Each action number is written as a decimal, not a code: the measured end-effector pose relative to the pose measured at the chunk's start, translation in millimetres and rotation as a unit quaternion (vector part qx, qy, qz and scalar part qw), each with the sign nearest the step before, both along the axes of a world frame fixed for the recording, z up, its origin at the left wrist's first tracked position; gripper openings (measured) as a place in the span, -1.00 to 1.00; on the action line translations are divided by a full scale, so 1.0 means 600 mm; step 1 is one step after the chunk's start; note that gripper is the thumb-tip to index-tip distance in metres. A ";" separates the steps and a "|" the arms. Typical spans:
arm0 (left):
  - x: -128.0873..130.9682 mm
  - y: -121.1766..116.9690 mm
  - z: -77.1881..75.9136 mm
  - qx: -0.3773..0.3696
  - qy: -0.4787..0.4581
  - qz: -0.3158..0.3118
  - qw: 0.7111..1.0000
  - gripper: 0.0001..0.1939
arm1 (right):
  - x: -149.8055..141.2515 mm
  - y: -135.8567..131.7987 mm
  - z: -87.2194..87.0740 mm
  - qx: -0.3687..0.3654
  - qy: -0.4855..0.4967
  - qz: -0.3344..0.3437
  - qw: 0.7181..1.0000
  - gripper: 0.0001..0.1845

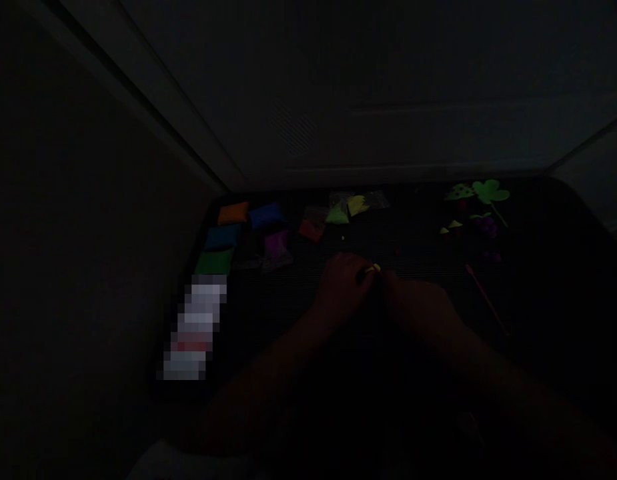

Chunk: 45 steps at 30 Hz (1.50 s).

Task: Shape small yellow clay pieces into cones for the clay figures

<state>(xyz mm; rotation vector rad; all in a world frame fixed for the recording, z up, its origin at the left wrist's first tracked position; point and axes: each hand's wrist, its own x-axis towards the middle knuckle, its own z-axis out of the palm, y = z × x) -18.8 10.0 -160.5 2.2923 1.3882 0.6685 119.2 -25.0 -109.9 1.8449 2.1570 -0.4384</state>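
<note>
The scene is very dark. My left hand (pixel 344 288) and my right hand (pixel 417 305) meet over the middle of a dark mat (pixel 538 293). Between their fingertips sits a small yellow piece (pixel 372 269); both hands seem to pinch it, though the dim light hides the exact grip.
Coloured packets lie at the back left: orange (pixel 233 213), blue (pixel 265 215), green (pixel 213 261), purple (pixel 275 241). More small bags (pixel 345 207) lie behind the hands. Green leaf-like shapes (pixel 491 192) and purple bits (pixel 485 227) sit at the back right, a thin pink stick (pixel 481 293) to the right.
</note>
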 end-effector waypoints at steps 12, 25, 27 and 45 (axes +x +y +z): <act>-0.001 0.000 0.003 -0.004 0.000 -0.002 1.000 -0.86 | 0.005 0.000 -0.004 -0.015 0.002 -0.010 1.000 -0.74; -0.002 0.000 0.003 -0.017 -0.040 0.011 0.999 -0.89 | 0.012 0.002 -0.009 -0.012 0.007 -0.018 1.000 -0.73; -0.003 0.002 0.006 -0.022 -0.054 0.020 0.998 -0.90 | 0.012 0.004 -0.010 -0.007 0.008 -0.019 1.000 -0.72; -0.033 0.035 0.006 -0.235 -0.312 0.095 0.916 -0.67 | 0.012 0.005 -0.014 0.048 0.047 -0.016 0.998 -0.67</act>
